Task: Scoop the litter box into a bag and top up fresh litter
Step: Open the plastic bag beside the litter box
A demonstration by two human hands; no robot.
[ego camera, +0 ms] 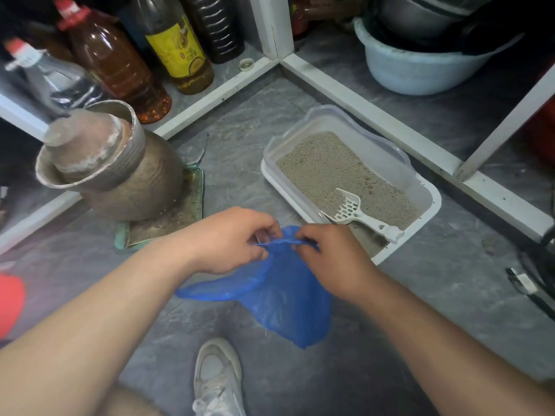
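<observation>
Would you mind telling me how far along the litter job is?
Nothing looks scooped yet: the white slotted plastic scoop lies in the white plastic litter box. Both hands, left and right, pinch the thin blue plastic bag at its top. Scooping and topping up remain.

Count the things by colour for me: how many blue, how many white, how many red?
Blue: 2, the bag and the basin
White: 3, the litter box, the scoop and the shoe
Red: 2, the bottle caps
Total: 7
</observation>
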